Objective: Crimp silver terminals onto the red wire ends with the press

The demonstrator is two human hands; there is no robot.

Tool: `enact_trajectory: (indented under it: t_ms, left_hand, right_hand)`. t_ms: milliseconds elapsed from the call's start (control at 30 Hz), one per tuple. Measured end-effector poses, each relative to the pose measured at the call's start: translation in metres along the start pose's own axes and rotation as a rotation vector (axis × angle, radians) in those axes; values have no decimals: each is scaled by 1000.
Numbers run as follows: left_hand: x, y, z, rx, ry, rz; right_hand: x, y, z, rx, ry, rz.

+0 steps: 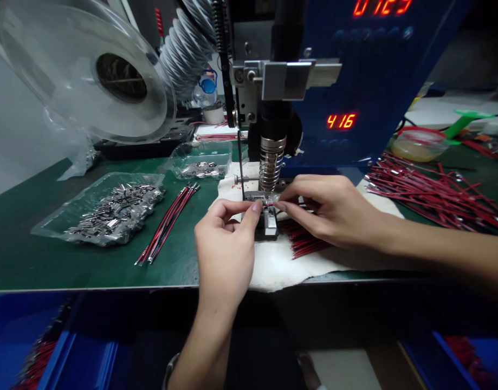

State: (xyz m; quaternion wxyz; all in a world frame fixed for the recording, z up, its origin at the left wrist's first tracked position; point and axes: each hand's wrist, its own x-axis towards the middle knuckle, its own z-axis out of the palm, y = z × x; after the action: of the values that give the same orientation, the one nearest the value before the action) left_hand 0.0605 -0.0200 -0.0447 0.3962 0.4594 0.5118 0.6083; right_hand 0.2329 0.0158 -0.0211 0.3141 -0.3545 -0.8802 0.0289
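Observation:
At the crimping machine's die (270,221), my left hand (228,238) and my right hand (330,211) meet from either side, fingertips a small gap apart. A short stretch of red wire (269,205) shows between them, just under the coil spring (272,160). My right thumb and forefinger are closed on the wire. My left thumb and forefinger are pinched at its other end; what lies inside that pinch is hidden. A bundle of red wires (308,246) rests on the white cloth (281,271) below my right hand.
Left on the green table are a clear tray of metal terminals (114,214), a smaller clear tray (204,168) and a few red and black wires (167,225). A large wire pile (431,189) lies right. The blue machine housing (354,70) stands ahead; blue bins (82,346) sit below.

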Motion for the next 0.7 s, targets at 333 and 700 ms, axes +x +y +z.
enact_trajectory:
  t_ms: [333, 700]
  left_hand:
    - [0, -2, 0, 21, 1, 16]
    - [0, -1, -1, 26, 11, 22]
  right_hand:
    - [0, 1, 1, 6, -1, 12]
    - [0, 1, 1, 4, 5, 3]
